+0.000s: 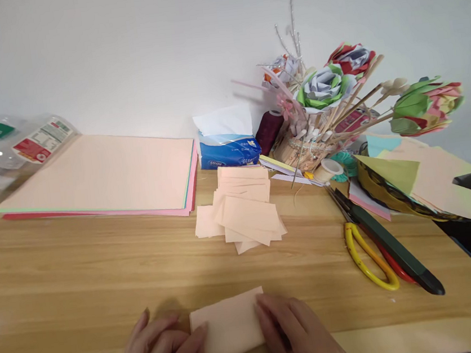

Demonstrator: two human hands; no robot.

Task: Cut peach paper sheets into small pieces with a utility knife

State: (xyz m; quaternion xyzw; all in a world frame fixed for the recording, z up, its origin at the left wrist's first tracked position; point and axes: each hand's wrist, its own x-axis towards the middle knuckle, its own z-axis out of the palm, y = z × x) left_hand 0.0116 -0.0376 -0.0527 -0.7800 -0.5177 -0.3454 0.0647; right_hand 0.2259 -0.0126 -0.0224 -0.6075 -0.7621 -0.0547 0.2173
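Near the table's front edge, a small pale-peach sheet of paper [231, 327] lies slightly tilted between my two hands. It looks doubled along its left edge. My left hand [162, 352], with a ring on one finger, pinches its left side, the thumb on top. At the right side my right hand [297, 328] grips the paper's edge between thumb and fingers. Beyond them lies a loose pile of small peach paper pieces [248, 217], overlapping at various angles.
A stack of large coloured sheets [103, 174] lies at the left beside plastic bottles [40, 142]. A tissue pack [227, 143] and paper flowers [325, 87] stand along the wall. Yellow-and-red-handled scissors [370, 257] and a dark utility knife [392, 243] lie right, near a basket of paper scraps [422, 172].
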